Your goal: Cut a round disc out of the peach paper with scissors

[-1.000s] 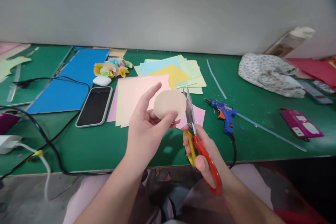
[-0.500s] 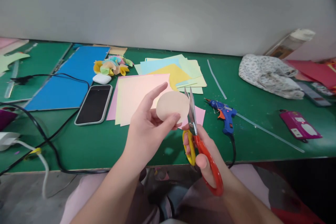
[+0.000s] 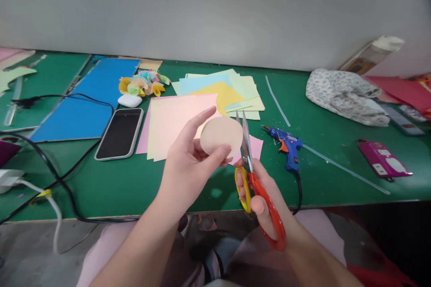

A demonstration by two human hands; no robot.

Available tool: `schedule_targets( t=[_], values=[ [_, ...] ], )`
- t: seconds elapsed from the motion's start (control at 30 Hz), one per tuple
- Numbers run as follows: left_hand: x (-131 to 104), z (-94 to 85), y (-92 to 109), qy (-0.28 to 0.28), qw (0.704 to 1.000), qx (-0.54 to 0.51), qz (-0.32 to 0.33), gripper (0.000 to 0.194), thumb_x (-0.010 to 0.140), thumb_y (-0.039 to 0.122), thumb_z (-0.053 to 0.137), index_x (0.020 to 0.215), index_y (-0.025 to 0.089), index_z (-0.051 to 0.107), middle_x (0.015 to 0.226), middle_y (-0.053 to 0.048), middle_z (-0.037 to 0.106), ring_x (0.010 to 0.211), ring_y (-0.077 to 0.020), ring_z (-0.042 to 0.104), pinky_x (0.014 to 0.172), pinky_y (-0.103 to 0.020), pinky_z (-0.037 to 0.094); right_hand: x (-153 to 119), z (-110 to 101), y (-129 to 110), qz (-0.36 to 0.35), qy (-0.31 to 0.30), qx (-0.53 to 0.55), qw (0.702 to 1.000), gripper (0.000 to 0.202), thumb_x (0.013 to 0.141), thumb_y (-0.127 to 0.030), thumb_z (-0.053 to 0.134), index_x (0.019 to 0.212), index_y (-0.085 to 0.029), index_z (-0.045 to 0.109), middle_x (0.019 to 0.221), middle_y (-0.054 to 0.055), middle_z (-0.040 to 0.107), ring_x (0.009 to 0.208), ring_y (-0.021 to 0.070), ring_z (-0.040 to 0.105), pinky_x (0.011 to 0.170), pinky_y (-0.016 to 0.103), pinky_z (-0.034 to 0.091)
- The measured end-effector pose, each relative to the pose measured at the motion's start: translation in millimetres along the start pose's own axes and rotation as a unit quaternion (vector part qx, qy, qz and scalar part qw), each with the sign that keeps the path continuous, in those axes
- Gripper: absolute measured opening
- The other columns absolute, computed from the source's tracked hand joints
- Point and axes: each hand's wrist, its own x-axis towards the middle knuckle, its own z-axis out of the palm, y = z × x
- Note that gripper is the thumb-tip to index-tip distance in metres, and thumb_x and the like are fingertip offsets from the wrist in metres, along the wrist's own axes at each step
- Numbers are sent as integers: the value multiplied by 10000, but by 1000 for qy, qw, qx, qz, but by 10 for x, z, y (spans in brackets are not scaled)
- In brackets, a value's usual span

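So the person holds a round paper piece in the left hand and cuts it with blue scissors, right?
Not quite. The scissors are not blue: the head view shows one red handle and one yellow handle. The blue thing is the glue gun lying on the table. The rest is right: the left hand holds the round paper piece, and the right hand works the scissors at its edge.

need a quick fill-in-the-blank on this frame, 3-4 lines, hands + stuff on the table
1. The left hand holds a round piece of ____ paper.
2. The right hand holds scissors with one yellow handle and one ____ handle.
3. The blue glue gun lies on the green table to the ____ of the scissors.
4. The phone lies screen-up just in front of a small white ____.

Missing words: beige; red; right; case
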Motion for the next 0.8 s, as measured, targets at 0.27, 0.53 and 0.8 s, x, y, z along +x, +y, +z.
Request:
schedule_targets(
  t=[0.27, 0.53, 0.8],
  values=[
    [5, 13, 8, 25, 1000, 7, -2, 653, 764, 192, 900, 1390, 224, 717, 718, 8, 799, 556, -171, 778, 594, -225, 677, 2, 15, 15, -9, 10, 13, 1000, 936, 649, -1024, 682, 1220, -283, 632, 870, -36, 498, 671, 148, 408, 581, 277, 388],
    [29, -20, -30, 38, 999, 16, 21, 631, 780, 195, 899, 1384, 233, 720, 680, 29, 796, 553, -145, 762, 596, -194, 664, -9, 12, 15, 1, 13, -8, 1000, 982, 622, -1055, 645, 1222, -277, 635, 862, -30, 509, 653, 143, 415, 570, 276, 387],
    [42, -12, -11, 59, 998, 15, 25, 569, 761, 174, 886, 1312, 244, 764, 684, 26, 799, 527, -149, 749, 585, -228, 666, 1, 18, -1, -8, 20, -17, 1000, 945, 654, -1045, 640, 1188, -266, 647, 822, -35, 511, 629, 138, 412, 542, 269, 379]
  ],
)
